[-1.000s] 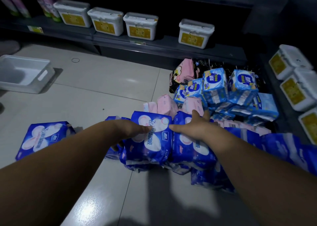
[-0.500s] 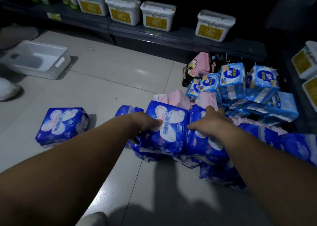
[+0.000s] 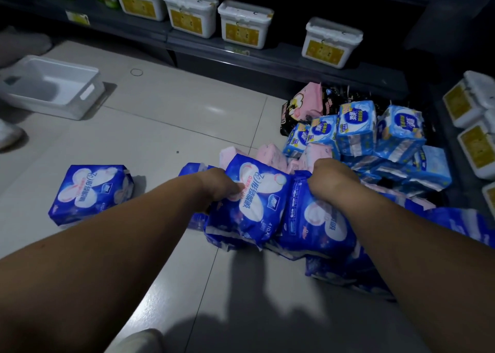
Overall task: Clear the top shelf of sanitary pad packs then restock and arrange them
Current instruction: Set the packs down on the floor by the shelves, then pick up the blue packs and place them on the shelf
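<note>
Both arms stretch forward over the floor [image 3: 160,127]. Left hand [image 3: 219,185] curls round the left edge of a dark blue pack [image 3: 257,200], dead centre; right hand [image 3: 333,179] clutches the top of the neighbour pack [image 3: 313,218] at three o'clock. A lone pack [image 3: 91,191] lies at nine.

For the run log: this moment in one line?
phase: gathering floor packs | left hand: grips dark blue pack | right hand: grips neighbouring pack | lone pack: floor, left

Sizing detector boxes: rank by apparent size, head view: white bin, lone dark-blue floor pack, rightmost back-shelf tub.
1. white bin
2. lone pack, close behind and nearer the camera, so unsure
3. tub, clearly smallest
</note>
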Motion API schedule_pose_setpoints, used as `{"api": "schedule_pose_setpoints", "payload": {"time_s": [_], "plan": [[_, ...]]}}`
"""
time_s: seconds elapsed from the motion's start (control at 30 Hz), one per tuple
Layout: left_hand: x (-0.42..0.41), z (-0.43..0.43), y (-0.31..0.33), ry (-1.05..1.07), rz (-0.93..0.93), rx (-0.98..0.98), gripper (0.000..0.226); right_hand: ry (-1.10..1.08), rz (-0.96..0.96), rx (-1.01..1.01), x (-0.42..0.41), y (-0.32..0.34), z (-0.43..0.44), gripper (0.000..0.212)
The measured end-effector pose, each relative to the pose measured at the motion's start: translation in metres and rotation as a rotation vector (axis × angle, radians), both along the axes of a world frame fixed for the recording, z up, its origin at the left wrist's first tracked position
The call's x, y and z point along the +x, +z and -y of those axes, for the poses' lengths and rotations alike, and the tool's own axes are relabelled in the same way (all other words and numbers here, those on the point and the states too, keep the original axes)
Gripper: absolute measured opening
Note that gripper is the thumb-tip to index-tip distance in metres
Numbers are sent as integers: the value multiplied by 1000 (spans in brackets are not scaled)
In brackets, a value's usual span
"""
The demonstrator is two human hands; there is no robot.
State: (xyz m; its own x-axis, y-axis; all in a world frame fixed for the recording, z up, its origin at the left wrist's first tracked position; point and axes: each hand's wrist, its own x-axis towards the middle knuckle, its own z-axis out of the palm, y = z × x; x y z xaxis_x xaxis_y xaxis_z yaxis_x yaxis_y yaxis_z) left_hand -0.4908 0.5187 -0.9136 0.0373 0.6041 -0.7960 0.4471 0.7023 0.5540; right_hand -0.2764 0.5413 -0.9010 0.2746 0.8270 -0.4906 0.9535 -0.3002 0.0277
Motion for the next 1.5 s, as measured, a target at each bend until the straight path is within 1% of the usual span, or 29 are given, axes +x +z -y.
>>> {"api": "schedule_pose_setpoints", "payload": {"time_s": [0.07, 0.2, 0.27, 0.3, 0.37, 0.43, 0.47, 0.53, 0.57, 0.63, 0.73, 0.9, 1.0, 1.1, 1.23, 1.37, 1.5], "plan": [[-4, -4, 5, -16, 13, 11, 40, 37, 33, -34, 2, 6, -3, 31], [-14, -21, 24, -27, 29, 83, 29, 83, 17, 75, 8, 26, -19, 22], [-17, -31, 36, -2, 46, 111, 28, 70, -14, 123, 11, 40, -30, 23], [-18, -36, 43, 16, 51, 125, 28, 51, -51, 155, 12, 47, -35, 23], [-18, -46, 56, 63, 62, 161, 25, -7, -177, 251, 19, 62, -43, 13], [-17, -57, 66, 119, 79, 204, 24, -83, -327, 347, 30, 70, -51, 36], [-16, -62, 70, 150, 84, 229, 24, -125, -420, 417, 36, 69, -55, 38], [-11, -74, 76, 212, 105, 287, 22, -252, -602, 569, 46, 69, -61, 29], [-8, -79, 78, 244, 122, 316, 21, -292, -657, 621, 49, 70, -64, 24], [1, -94, 82, 290, 138, 380, 25, -325, -743, 691, 53, 75, -70, 20], [18, -117, 92, 313, 108, 488, 32, -344, -838, 756, 63, 83, -84, 23], [45, -150, 133, 283, 42, 628, 29, -422, -875, 805, 86, 113, -110, 23], [55, -155, 176, 243, 0, 637, 30, -438, -865, 786, 93, 152, -114, 24], [61, -152, 228, 210, -44, 657, 27, -435, -833, 785, 96, 205, -109, 24], [68, -146, 303, 252, -4, 616, 21, -446, -842, 788, 100, 285, -98, 23], [79, -135, 384, 275, 38, 589, 19, -436, -804, 804, 110, 374, -84, 20], [94, -127, 485, 243, 102, 610, 15, -426, -746, 847, 123, 481, -63, 20]]}}
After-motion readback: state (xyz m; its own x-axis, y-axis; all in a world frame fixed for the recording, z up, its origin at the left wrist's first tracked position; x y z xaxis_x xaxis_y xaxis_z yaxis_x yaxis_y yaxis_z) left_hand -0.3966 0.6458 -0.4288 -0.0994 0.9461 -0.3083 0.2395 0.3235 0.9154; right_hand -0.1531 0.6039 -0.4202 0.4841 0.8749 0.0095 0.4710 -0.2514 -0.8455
